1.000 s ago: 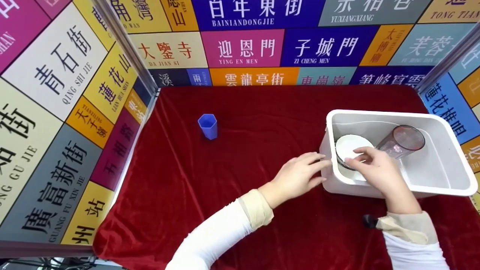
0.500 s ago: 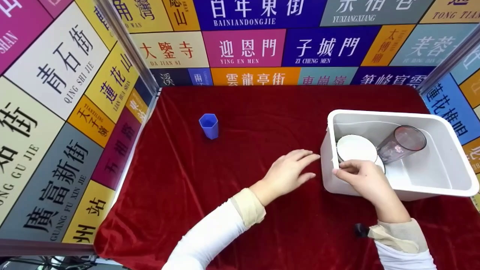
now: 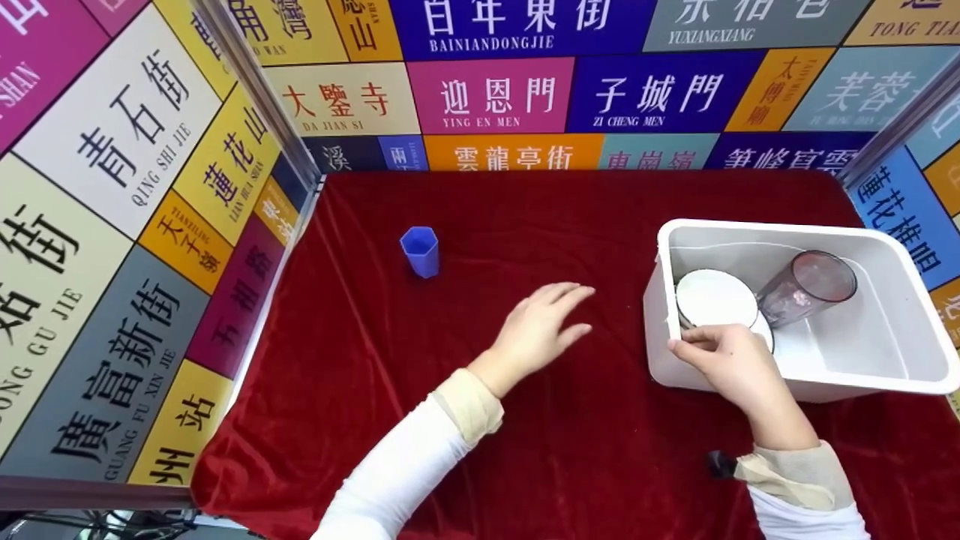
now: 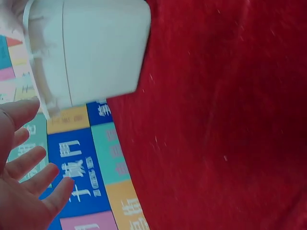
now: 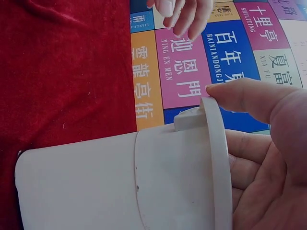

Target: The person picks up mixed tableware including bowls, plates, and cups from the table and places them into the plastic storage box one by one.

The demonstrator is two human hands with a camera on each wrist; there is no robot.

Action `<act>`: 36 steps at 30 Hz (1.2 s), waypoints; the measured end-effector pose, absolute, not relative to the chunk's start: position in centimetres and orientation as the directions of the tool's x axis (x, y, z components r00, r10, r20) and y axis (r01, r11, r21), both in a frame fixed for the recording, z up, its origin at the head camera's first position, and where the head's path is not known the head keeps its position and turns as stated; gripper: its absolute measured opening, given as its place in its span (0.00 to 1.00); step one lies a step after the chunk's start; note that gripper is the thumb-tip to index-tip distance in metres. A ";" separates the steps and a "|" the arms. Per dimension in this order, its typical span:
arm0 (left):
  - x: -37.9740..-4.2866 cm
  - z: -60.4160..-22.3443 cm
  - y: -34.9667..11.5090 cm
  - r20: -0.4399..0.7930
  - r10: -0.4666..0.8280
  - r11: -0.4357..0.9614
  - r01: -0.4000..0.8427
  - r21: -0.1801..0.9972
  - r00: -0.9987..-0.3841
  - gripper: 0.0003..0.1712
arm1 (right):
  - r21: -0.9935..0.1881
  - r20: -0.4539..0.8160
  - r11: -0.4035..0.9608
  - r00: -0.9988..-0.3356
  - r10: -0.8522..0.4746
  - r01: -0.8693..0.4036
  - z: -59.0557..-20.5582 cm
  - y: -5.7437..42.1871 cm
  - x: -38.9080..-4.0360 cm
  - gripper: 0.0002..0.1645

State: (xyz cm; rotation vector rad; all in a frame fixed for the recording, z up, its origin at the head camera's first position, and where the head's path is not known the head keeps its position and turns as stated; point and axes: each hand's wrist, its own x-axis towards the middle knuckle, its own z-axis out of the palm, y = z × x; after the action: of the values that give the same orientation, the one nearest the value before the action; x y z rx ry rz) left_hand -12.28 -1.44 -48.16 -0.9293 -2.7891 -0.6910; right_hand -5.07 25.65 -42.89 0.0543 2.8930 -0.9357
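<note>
My right hand (image 3: 731,367) grips the left rim of a white plastic bin (image 3: 885,379); the right wrist view shows the thumb outside and the fingers inside. In the bin, near that hand, lies a round white dish-like thing (image 3: 716,296) on top of another white round piece. A dark tinted glass (image 3: 806,289) with a pink flower leans beside them. My left hand (image 3: 529,330) hovers over the red cloth, fingers extended and holding nothing, left of the bin. Farther back to the left stands a blue hexagonal cup (image 3: 421,251).
Red velvet cloth (image 3: 525,217) covers the table. Panels with street-name lettering (image 3: 491,94) rise at the back and both sides. A small black object (image 3: 721,463) sits by the right sleeve cuff.
My left hand has drawn away from the bin toward the left. The right hand has moved from over the white round dish to the bin's left rim and now grips it.
</note>
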 end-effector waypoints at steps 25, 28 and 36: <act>-17.0 -50.3 -9.6 0.236 0.221 0.792 0.316 0.523 -0.946 0.32 | -0.590 -0.085 0.804 -0.996 0.034 0.078 -43.2 25.5 -4.8 0.20; -17.5 -50.4 -10.4 0.271 0.177 0.794 0.300 0.528 -0.946 0.34 | -0.591 -0.081 0.803 -0.996 0.037 0.078 -43.3 25.5 -4.8 0.20; -17.9 -51.1 -12.0 0.323 0.106 0.804 0.272 0.529 -0.940 0.35 | -0.589 -0.083 0.804 -0.996 0.046 0.086 -43.3 25.3 -4.7 0.21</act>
State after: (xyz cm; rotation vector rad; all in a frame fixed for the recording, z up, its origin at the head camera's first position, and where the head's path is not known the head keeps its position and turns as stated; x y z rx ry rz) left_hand -17.95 -11.99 -51.12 -0.2907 -2.7134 -0.8561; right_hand -4.74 25.31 -43.34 0.1064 2.9223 -0.9582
